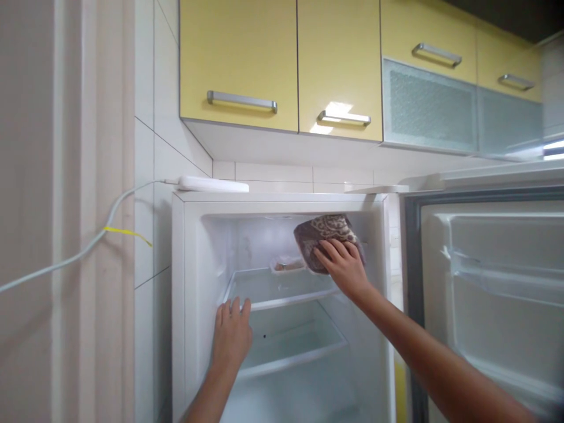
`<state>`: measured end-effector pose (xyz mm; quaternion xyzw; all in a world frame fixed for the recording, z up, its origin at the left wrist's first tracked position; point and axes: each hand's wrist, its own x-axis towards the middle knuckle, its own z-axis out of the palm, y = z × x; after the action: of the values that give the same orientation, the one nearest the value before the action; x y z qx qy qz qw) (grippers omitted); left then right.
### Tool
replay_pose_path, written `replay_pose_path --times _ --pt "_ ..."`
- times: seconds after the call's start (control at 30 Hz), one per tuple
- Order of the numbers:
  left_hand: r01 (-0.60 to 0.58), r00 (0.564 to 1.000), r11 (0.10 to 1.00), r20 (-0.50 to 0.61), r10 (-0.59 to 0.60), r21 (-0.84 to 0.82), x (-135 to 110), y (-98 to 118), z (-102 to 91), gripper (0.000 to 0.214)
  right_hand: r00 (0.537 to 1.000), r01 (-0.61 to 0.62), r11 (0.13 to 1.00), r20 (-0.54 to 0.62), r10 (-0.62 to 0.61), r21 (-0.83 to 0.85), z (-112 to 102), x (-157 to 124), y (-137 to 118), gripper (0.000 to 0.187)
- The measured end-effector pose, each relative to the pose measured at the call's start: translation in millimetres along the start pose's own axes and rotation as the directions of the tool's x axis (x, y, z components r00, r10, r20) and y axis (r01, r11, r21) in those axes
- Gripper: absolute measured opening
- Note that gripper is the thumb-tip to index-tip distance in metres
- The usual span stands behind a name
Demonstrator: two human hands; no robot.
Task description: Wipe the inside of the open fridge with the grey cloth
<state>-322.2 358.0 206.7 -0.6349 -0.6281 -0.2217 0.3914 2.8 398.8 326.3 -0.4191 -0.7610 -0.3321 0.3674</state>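
Observation:
A white fridge compartment (282,202) stands open in front of me. My right hand (343,267) presses a brown patterned cloth (324,232) against the inner wall at the upper right, fingers spread flat over it. My left hand (231,338) rests on the left end of the clear upper shelf (282,288), fingers curled over its front edge. A small wrapped item (288,265) lies at the back of that shelf, partly hidden by the cloth.
The fridge door (493,282) hangs open to the right with its racks showing. Yellow wall cupboards (282,59) sit above. A white box (211,184) with a grey cable lies on the fridge top. Tiled wall is to the left.

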Motion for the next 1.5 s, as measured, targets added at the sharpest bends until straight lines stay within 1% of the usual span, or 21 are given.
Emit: replay_pose_path --times 0.07,0.13,0.23,0.3,0.4,0.53,0.63,0.77,0.87,0.97,1.03,1.13,1.2,1.33,1.5 --pt "0.004 1.0 1.0 0.009 -0.004 -0.007 -0.1 0.0 0.1 0.051 0.996 -0.022 0.993 0.088 0.033 -0.116 19.3 1.1 9.9 0.049" --pt "0.007 1.0 1.0 0.017 -0.007 -0.017 -0.5 -0.2 0.7 0.051 0.988 -0.06 0.979 0.126 0.085 -0.193 44.3 -0.1 20.9 0.047" --pt "0.016 1.0 0.999 0.016 -0.016 -0.028 -1.4 -0.9 3.5 0.052 0.986 -0.078 0.969 0.124 0.11 -0.234 77.9 0.8 34.6 0.048" --pt "0.025 1.0 0.999 0.011 -0.024 -0.034 -2.3 -1.4 7.0 0.051 0.988 -0.075 0.968 0.113 0.105 -0.241 94.2 5.9 41.4 0.051" --pt "0.031 0.999 0.998 -0.018 -0.032 -0.046 -4.2 -2.1 15.6 0.05 0.991 -0.058 0.97 0.101 0.084 -0.236 112.9 20.0 50.6 0.052" --pt "0.036 0.992 0.997 -0.122 -0.044 -0.065 -7.5 -3.3 29.9 0.047 0.994 -0.004 0.969 0.105 0.03 -0.249 136.3 49.2 64.1 0.038" --pt "0.026 0.981 0.997 -0.19 -0.04 -0.076 -8.9 -4.3 36.9 0.043 0.989 0.056 0.961 0.147 -0.016 -0.27 156.3 77.0 76.2 0.03" --pt "0.007 0.972 0.997 -0.235 -0.025 -0.079 -8.4 -4.6 39.5 0.042 0.977 0.085 0.952 0.213 -0.021 -0.294 187.1 108.0 89.7 0.03" --pt "0.003 0.968 0.998 -0.251 -0.02 -0.069 -7.6 -4.1 40.5 0.04 0.968 0.089 0.949 0.252 -0.011 -0.303 208.0 118.3 93.5 0.031" --pt "0.008 0.97 0.998 -0.242 -0.023 -0.062 -7.9 -3.5 41.7 0.04 0.962 0.079 0.95 0.271 0.007 -0.303 218.3 120.3 90.4 0.032" --pt "0.01 0.973 0.998 -0.23 -0.024 -0.062 -8.6 -3.2 42.0 0.041 0.962 0.066 0.949 0.272 0.021 -0.307 215.9 119.6 85.1 0.031" --pt "0.012 0.973 0.998 -0.227 -0.026 -0.064 -9.1 -3.1 41.1 0.042 0.967 0.035 0.941 0.248 0.052 -0.335 197.0 116.6 75.0 0.029" --pt "0.017 0.973 0.998 -0.227 -0.031 -0.061 -8.6 -2.8 39.3 0.042 0.974 0.01 0.931 0.215 0.074 -0.365 176.5 112.9 68.5 0.031" --pt "0.029 0.98 0.997 -0.194 -0.042 -0.068 -5.9 -1.6 32.7 0.042 0.982 -0.04 0.91 0.152 0.112 -0.412 128.1 102.5 58.2 0.031" --pt "0.029 0.987 0.995 -0.154 -0.044 -0.096 -2.5 -0.8 23.5 0.04 0.974 -0.115 0.886 0.122 0.189 -0.449 71.9 82.4 47.2 0.029"
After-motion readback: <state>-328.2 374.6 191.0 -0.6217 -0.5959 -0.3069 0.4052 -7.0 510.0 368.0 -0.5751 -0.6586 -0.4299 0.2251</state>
